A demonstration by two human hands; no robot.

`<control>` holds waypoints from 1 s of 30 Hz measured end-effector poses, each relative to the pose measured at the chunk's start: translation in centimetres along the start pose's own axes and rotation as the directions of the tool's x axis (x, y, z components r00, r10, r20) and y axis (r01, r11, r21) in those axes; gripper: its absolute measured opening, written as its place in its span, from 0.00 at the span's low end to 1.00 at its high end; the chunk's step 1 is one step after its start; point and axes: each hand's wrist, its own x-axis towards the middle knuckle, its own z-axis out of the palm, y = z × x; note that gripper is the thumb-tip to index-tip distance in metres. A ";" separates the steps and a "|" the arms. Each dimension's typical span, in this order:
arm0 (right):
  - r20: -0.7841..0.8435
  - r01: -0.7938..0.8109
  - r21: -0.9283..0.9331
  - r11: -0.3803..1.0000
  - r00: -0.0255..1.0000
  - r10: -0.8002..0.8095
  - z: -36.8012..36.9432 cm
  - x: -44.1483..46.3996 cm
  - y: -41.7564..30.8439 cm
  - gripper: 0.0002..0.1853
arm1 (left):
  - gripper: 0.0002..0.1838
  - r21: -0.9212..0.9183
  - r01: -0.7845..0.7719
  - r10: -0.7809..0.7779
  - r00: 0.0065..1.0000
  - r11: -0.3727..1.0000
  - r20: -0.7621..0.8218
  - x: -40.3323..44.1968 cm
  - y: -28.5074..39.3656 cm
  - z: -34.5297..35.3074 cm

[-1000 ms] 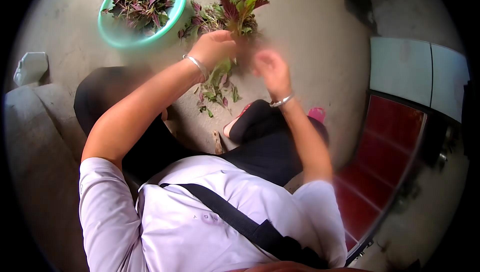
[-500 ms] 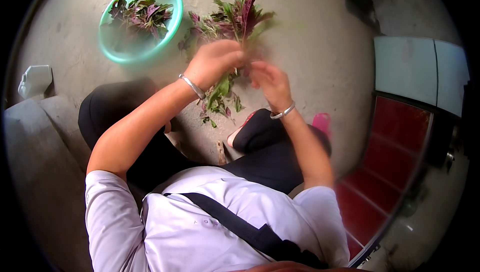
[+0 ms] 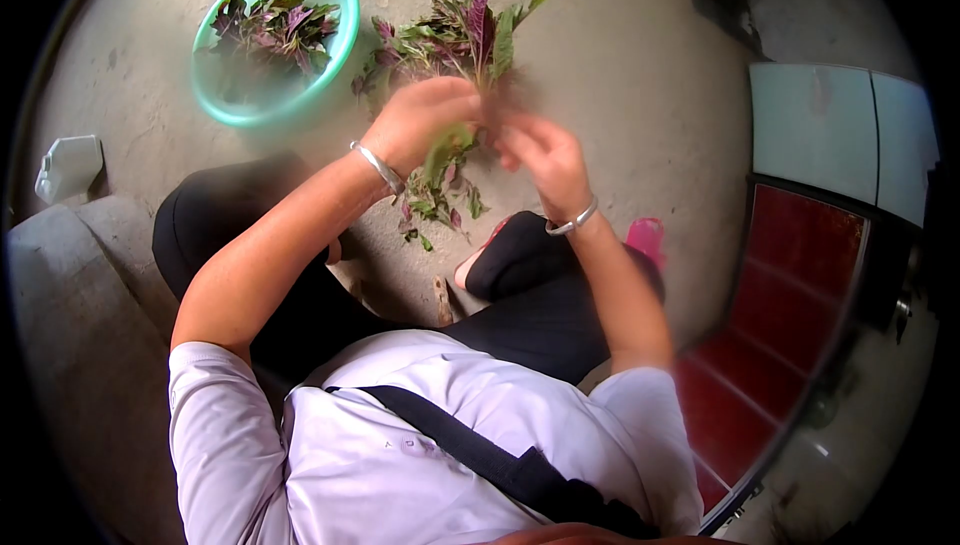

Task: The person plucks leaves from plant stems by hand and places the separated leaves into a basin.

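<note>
At the far left of the work, a green basin stands on the bare floor, holding picked leaves; they lie loose and ruffled, so they should be light and soft, easy to lift in a loose handful from underneath. To its right the left hand is curled nearly closed, its fingertips apparently gripping the stems of a leafy sprig. Beyond it lies a pile of greens on the floor, and nearer the body some scattered leaves. The sprig stands up from the fingertips, purple and green blades pointing away from the body. It looks nearly weightless; the blades are probably limp and quick to bruise or tear, while the stems seem firmer, likely crisp enough to snap. The stem just below the leaves is the sound place to hold. Rightmost, the right hand has its fingers bent toward the same stems; blur hides whether they pinch anything.
</note>
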 end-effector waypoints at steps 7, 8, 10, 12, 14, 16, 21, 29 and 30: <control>-0.026 0.047 -0.051 0.998 0.998 -0.049 0.3 0.0 -0.1 0.09 | 0.07 -0.050 -0.049 0.049 0.999 0.998 0.002 0.2 -0.9 0.0; -0.024 0.067 -0.050 0.996 0.997 -0.069 0.4 -0.1 -0.3 0.08 | 0.07 -0.016 -0.074 0.074 0.997 0.997 -0.007 0.2 -1.0 0.0; -0.021 0.106 -0.046 0.993 0.994 -0.107 0.7 -0.1 -0.8 0.07 | 0.06 0.054 -0.122 0.123 0.992 0.991 -0.020 0.2 -1.2 0.1; -0.031 0.142 -0.076 0.987 0.989 -0.145 0.6 0.1 -0.3 0.07 | 0.06 0.108 -0.173 0.174 0.985 0.979 0.001 0.1 -1.4 0.2; -0.026 0.175 -0.141 0.974 0.983 -0.181 0.4 0.2 -0.1 0.06 | 0.06 0.147 -0.204 0.204 0.979 0.968 0.017 0.1 -1.5 0.2; -0.005 0.206 -0.236 0.950 0.977 -0.213 0.2 0.2 0.0 0.06 | 0.06 0.171 -0.215 0.214 0.976 0.961 0.024 0.1 -1.6 0.3; -0.038 0.226 -0.227 0.947 0.970 -0.241 0.3 0.4 0.7 0.05 | 0.06 0.183 -0.234 0.231 0.972 0.955 0.035 0.1 -1.7 0.5; -0.041 0.141 -0.117 0.983 0.988 -0.147 0.8 0.3 0.4 0.06 | 0.11 0.178 -0.225 0.223 0.974 0.958 0.032 0.3 -2.3 0.6; -0.041 0.152 -0.053 0.987 0.987 -0.154 0.9 0.3 0.5 0.07 | 0.11 0.188 -0.237 0.236 0.971 0.953 0.029 0.4 -2.3 0.6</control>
